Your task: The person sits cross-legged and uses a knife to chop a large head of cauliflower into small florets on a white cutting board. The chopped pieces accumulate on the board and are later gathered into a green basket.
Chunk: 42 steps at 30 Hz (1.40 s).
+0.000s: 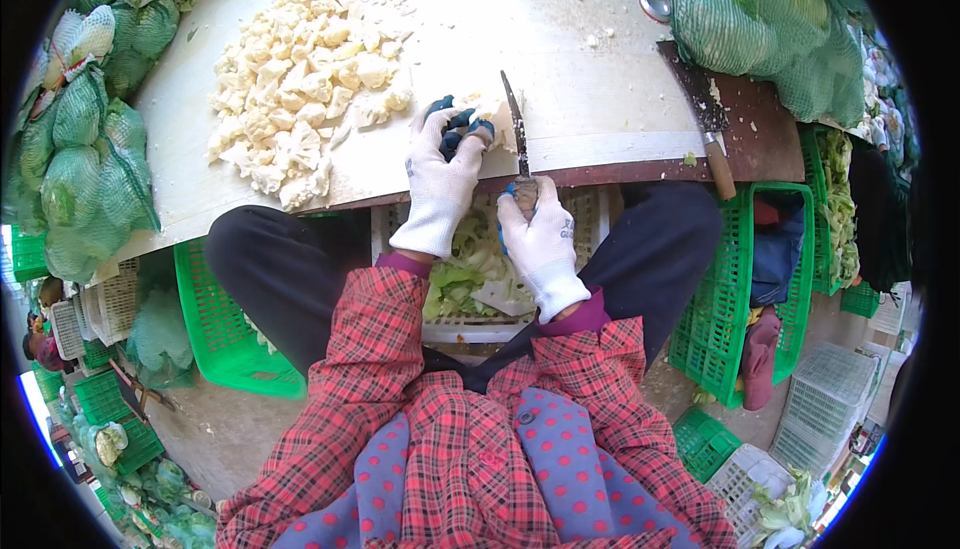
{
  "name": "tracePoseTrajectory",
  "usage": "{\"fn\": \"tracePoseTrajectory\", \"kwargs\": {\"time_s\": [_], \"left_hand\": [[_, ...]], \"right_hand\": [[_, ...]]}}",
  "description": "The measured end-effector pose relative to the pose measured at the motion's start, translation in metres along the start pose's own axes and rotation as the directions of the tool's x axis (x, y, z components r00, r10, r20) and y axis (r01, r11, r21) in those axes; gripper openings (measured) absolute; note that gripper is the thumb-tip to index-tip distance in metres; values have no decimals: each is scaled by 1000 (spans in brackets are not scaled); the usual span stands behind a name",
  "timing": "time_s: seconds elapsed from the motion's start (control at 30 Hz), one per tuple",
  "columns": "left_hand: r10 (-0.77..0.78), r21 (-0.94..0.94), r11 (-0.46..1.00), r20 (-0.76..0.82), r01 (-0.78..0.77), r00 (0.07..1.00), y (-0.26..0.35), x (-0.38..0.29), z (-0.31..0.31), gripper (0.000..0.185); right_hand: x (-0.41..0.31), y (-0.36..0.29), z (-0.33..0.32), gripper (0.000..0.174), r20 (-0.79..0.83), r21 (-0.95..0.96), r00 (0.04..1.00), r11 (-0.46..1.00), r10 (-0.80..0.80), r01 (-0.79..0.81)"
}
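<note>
My right hand (536, 230), in a white glove with blue fingertips, grips the handle of a narrow knife (514, 117). Its dark blade points away from me, bits of pale residue on it. Just left of the blade, my gloved left hand (448, 155) rests with curled fingers on a piece of cauliflower (491, 115), partly hidden by the fingers. A large heap of cut cauliflower florets (300, 83) covers the board to the left. Both hands are at the near edge of the white worktable (592, 91).
A cleaver (701, 102) lies at the table's right, near a can (655, 8). Netted vegetables (97, 174) crowd the left; more netted bags (750, 23) stand far right. Below the hands is a crate of leaf trimmings (465, 290), between green crates (232, 339) at either side.
</note>
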<state>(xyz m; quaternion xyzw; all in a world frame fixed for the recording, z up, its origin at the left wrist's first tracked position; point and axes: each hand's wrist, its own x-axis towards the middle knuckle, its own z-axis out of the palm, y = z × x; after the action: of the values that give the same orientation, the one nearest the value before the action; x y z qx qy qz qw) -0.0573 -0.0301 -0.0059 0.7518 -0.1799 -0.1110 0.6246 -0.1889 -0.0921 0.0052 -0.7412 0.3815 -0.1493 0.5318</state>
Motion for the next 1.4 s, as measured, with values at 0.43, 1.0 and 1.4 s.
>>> {"fn": "tracePoseTrajectory", "kwargs": {"time_s": [0.43,1.0,1.4], "left_hand": [[182,57,982,-1,-182,983,-18,6,-1,31],[305,612,711,176,-346,936,-4,39,23,71],[191,471,550,733,-690,653,52,68,79,61]], "right_hand": [[30,-9,-2,42,147,-426,977,901,157,-81],[30,5,-68,20,108,444,970,862,220,-245],[27,27,-76,25,-31,205,931,914,364,-351]]}}
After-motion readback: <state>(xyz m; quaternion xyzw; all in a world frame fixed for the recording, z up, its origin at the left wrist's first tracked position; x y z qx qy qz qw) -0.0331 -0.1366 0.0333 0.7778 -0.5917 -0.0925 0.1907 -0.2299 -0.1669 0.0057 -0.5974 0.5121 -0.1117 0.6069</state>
